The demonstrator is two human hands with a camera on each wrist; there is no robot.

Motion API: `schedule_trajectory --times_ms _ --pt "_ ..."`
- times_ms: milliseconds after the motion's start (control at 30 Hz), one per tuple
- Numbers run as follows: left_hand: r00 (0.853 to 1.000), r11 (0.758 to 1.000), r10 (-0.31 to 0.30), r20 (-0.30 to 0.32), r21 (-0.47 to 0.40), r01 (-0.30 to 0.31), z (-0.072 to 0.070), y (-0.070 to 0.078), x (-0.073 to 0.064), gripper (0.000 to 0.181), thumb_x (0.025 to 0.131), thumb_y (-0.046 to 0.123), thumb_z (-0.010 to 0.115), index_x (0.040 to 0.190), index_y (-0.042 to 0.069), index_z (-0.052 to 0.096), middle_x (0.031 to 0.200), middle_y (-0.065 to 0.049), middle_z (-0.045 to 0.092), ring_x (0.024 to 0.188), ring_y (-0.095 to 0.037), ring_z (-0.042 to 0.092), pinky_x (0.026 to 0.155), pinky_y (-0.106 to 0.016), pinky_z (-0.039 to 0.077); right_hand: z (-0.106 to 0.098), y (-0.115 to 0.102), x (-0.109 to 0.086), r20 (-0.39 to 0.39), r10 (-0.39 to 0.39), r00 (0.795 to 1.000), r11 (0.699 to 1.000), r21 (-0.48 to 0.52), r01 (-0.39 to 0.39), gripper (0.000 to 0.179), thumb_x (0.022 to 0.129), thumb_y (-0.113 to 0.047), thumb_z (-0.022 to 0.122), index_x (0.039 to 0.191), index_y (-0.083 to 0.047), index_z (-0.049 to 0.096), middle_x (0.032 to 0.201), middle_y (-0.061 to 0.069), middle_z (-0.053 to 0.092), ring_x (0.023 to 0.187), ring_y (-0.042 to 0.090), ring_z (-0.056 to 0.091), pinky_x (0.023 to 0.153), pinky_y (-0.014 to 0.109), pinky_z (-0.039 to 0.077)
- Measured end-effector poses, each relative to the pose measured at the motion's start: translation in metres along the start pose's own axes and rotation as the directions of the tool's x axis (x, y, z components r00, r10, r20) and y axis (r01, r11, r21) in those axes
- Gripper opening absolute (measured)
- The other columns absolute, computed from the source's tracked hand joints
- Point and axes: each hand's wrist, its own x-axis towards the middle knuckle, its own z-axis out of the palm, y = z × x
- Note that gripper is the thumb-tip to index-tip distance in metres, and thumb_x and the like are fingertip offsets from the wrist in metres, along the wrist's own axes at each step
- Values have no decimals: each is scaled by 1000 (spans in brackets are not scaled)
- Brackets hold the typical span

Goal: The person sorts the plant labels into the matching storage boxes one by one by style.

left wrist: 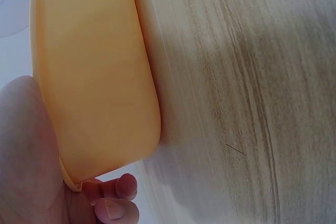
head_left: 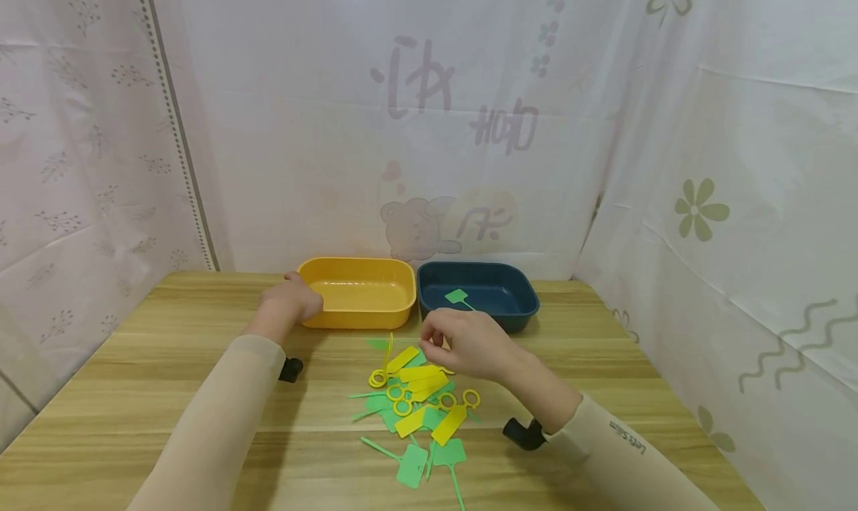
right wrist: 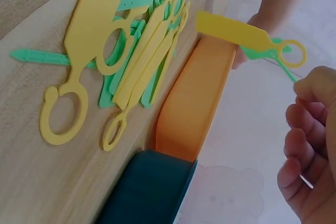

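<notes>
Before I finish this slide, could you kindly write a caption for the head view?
Left grip holding the yellow bin, right grip near a heap of yellow and green tags.

We see pale cloth hangings (head_left: pixel 295 146) behind and beside a wood-grained tabletop (head_left: pixel 121 395), a dotted stripe (head_left: pixel 176 116) and printed sprigs (head_left: pixel 131 75) to our left, lettering (head_left: pixel 506 127) above a faint bear (head_left: pixel 412 229), an olive flower (head_left: pixel 713 211) right.

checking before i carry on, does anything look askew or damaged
One yellow tag looks askew: upright, apart from the jumbled pile, close by the green tag in the right hand. Whether they're snagged is unclear. No damage shows.
</notes>
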Motion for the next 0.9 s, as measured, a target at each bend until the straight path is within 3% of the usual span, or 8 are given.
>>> schedule_trajectory --times_ms 233,300,700,900 --pt "1000 1000 -4 0 5 4 -1 0 -1 88 102 30 30 163 -25 -3 141 -43 63 124 -53 66 111 -65 51 1 3 0 194 40 980 999 1 -41 13 97 -21 78 90 -27 68 80 -15 61 70 2 51 65 20 46" --pt "1000 1000 -4 -1 5 4 -2 0 -2 88 103 30 30 163 -24 -3 141 -42 63 124 -52 66 111 -65 51 3 3 0 215 55 975 998 -20 -52 13 97 -22 78 90 -27 68 80 -16 60 69 2 50 64 20 46" --pt "1000 1000 -1 6 10 1 -1 1 1 88 102 30 30 163 -24 -4 129 -37 71 109 -44 69 107 -62 53 2 4 1 158 97 983 994 -73 -87 12 99 -27 78 91 -27 69 79 -15 59 68 3 50 62 20 45" --pt "1000 1000 6 9 6 -6 0 0 1 88 103 31 30 163 -24 -4 126 -37 72 107 -44 69 106 -63 53 -9 8 4 85 111 990 991 -84 -104 11 98 -25 80 92 -24 71 80 -14 65 69 3 53 65 20 48"
